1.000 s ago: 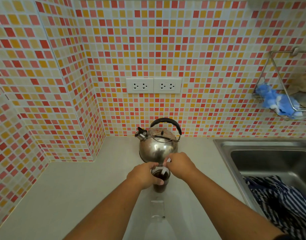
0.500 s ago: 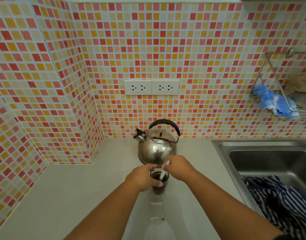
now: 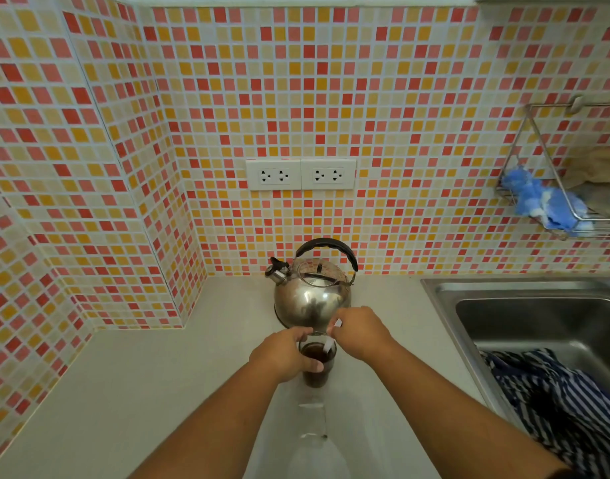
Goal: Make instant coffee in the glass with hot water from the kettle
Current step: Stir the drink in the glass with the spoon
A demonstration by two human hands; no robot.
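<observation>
On the desk [image 3: 158, 392], just near of the steel kettle [image 3: 312, 299], the left hand [image 3: 286, 354] grips the glass [image 3: 316, 361] of dark coffee while the right hand [image 3: 360, 331] pinches a white stirrer [image 3: 330, 344] dipped in it.

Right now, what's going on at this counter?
A person is making instant coffee. The left hand grips a glass already full of dark liquid, standing on the counter. The right hand holds a thin white stirrer that dips into the drink, apparently stirring it. The steel kettle sits just behind the glass with nobody touching it. A striped cloth lies in the sink to the right.
</observation>
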